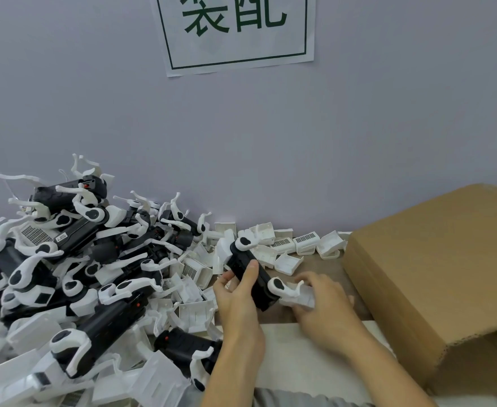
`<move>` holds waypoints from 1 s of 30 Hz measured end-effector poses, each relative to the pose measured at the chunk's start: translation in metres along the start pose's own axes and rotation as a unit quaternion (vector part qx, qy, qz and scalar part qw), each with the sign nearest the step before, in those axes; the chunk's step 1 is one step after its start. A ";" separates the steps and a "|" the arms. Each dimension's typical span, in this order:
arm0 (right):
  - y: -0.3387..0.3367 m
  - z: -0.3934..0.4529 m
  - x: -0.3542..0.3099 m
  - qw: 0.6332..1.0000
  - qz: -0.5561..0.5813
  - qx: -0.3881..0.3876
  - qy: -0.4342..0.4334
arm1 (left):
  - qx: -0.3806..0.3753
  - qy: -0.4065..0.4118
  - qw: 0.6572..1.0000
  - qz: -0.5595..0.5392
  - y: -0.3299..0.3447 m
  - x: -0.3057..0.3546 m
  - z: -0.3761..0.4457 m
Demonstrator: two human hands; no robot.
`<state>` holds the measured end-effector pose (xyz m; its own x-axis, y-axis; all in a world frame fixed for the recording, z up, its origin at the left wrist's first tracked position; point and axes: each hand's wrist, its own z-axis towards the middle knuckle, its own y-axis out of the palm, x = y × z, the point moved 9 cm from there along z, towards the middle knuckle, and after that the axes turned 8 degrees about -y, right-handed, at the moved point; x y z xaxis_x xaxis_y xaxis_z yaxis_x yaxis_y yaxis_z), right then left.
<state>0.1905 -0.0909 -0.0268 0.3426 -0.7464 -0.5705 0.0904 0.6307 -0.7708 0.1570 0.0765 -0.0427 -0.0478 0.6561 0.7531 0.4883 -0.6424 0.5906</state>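
Note:
A black handle-shaped device (251, 276) with white clip pieces at both ends is held over the table, tilted from upper left to lower right. My left hand (237, 298) grips its middle, thumb lying on top. My right hand (320, 304) holds a white plastic cap piece (298, 298) at the device's lower right end, fingers curled over it. Part of the cap is hidden under my fingers.
A large heap of black-and-white assembled devices (74, 259) fills the left. Loose white plastic caps (288, 245) lie along the wall and in front of the heap. A stack of brown cardboard sheets (435, 274) sits at right. A sign with green characters (235, 27) hangs on the wall.

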 end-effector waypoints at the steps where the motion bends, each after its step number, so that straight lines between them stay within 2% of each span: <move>1: -0.006 0.001 0.001 0.999 0.038 0.029 0.001 | -0.003 0.002 1.000 0.006 0.000 0.000 0.000; 6: -0.040 -0.002 0.009 0.957 0.215 0.192 0.029 | -0.022 0.031 0.997 0.063 0.003 0.004 -0.001; 10: -0.061 -0.002 0.005 0.930 0.274 0.244 0.024 | -0.005 0.029 0.997 0.074 -0.002 0.003 -0.002; 12: -0.067 0.000 -0.001 0.926 0.300 0.229 0.010 | -0.007 0.036 0.996 0.078 -0.002 0.004 -0.001; 17: -0.061 0.007 -0.020 0.966 0.242 0.090 -0.026 | -0.039 0.051 0.988 0.144 0.005 0.005 -0.003; 19: -0.058 0.007 -0.026 0.974 0.217 0.062 -0.031 | -0.056 0.060 0.981 0.174 0.008 0.004 -0.005; 24: -0.061 0.008 -0.030 0.989 0.136 0.055 -0.035 | -0.061 0.016 0.988 0.145 0.011 -0.002 -0.003; 28: -0.059 0.006 -0.026 0.986 0.150 0.065 -0.011 | -0.066 0.001 0.986 0.150 0.014 -0.005 -0.002; 30: -0.056 0.005 -0.032 0.985 0.152 0.076 -0.026 | -0.092 0.014 0.982 0.167 0.020 -0.006 -0.005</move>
<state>0.1795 -0.1011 0.0365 0.4226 -0.5082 -0.7504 0.1134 0.8511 -0.5125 0.1628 0.0580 -0.0343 0.0628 0.3877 0.9196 0.3162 -0.8817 0.3502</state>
